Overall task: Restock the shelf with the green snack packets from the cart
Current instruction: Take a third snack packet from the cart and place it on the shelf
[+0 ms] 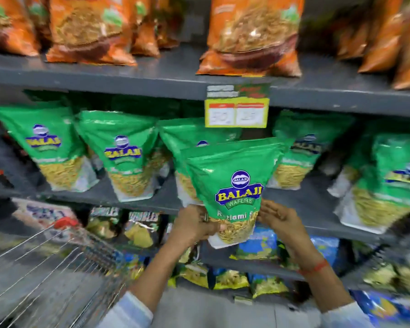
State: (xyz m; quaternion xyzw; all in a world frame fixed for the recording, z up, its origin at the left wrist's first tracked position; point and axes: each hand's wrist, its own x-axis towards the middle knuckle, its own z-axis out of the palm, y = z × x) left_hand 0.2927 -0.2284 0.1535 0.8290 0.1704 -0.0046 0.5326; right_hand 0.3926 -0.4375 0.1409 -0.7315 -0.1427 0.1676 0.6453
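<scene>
A green Balaji Wafers snack packet point(232, 183) stands upright in front of the middle shelf point(301, 209), held by its lower part. My left hand point(194, 224) grips its bottom left corner. My right hand point(278, 216) rests against its lower right edge with the fingers curled around it. A second green packet seems to sit directly behind the held one. More green packets stand in a row on the shelf: left point(50, 147), centre-left point(125, 155) and right point(393, 183).
A wire cart point(64, 263) with a red handle stands at the lower left. Orange snack bags point(256, 34) fill the top shelf. A yellow price tag point(237, 112) hangs from that shelf's edge. Blue and mixed packets point(258, 245) crowd the lower shelves.
</scene>
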